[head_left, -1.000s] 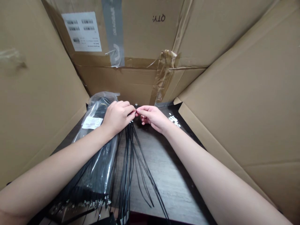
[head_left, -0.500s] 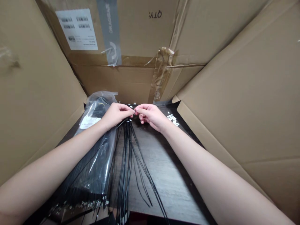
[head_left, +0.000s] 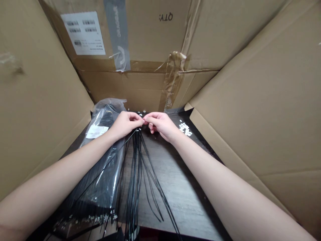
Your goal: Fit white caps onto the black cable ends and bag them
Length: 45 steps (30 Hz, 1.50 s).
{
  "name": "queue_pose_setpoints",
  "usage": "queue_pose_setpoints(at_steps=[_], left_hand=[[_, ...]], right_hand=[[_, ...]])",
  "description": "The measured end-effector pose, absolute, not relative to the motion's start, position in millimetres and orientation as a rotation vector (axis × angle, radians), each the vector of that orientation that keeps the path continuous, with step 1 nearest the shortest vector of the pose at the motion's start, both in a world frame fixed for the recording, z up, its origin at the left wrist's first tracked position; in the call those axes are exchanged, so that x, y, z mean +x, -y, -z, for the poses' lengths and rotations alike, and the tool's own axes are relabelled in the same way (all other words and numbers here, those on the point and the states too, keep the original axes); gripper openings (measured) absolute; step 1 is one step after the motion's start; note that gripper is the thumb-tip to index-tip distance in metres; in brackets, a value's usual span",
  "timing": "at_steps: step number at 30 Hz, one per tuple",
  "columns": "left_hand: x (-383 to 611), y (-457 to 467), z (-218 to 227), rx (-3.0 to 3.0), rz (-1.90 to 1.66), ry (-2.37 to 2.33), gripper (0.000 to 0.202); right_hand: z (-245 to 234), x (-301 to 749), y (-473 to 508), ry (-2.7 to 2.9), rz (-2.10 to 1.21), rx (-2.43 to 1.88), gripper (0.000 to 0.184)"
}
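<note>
1. l. hand [head_left: 125,124]: fingers curled into a tight pinch at top of a bunch of thin black wires [head_left: 135,174], which seem held there; exact grip too small to tell.
2. r. hand [head_left: 160,125]: also pinched, just beside l. hand, almost touching it. can't tell if it has a wire or smth tiny.
3. wires hang down btwn the hands, loose strands fanned over a dark wood-grain table [head_left: 180,197].
4. clear plastic bag [head_left: 100,167] w/ more black wires lies under l. forearm, white label [head_left: 97,132] on it.
5. small white bits [head_left: 185,129] in a little pile on table, right of r. hand.
6. cardboard box flaps [head_left: 258,107] stand around table; back wall [head_left: 147,33] has barcode sheet [head_left: 83,32], grey tape [head_left: 117,35], "qty:" marking [head_left: 166,16].
</note>
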<state>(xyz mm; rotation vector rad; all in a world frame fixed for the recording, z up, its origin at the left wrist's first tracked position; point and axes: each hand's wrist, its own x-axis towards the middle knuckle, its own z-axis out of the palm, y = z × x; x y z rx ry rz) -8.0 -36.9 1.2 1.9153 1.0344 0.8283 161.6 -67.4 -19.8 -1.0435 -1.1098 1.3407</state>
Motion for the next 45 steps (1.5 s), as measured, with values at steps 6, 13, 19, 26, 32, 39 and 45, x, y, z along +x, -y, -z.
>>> queue_pose_setpoints(at_steps=[6, 13, 19, 26, 32, 39, 45], left_hand=[[-8.8, 35.0, 1.3, 1.933, -0.875, -1.049, 0.021], [-8.4, 31.3, 4.0, 1.879, -0.931, -1.047, 0.018], [-5.4, 34.2, -0.3, 1.776, -0.942, -1.018, 0.019], [-4.5, 38.3, -6.2, 1.7, -0.926, -1.021, 0.018], [-3.9, 38.1, -5.3, 1.669, -0.901, -1.019, 0.018], [-5.5, 37.2, -3.6, 1.711, -0.85, -1.02, 0.022], [-5.0, 37.9, -4.4, 1.699, -0.853, -1.016, 0.025]], right_hand=[[20.4, 163.3, 67.2, 1.107, -1.364, -1.005, 0.024], [23.8, 165.2, 65.4, 1.026, -1.369, -0.936, 0.044], [24.2, 165.5, 64.6, 1.023, -1.365, -0.93, 0.042], [24.3, 166.5, 64.6, 1.073, -1.411, -0.914, 0.035], [21.5, 166.9, 66.6, 1.096, -1.421, -0.914, 0.026], [20.4, 166.4, 66.8, 1.079, -1.418, -0.94, 0.021], [22.0, 166.5, 66.4, 1.084, -1.416, -0.956, 0.026]])
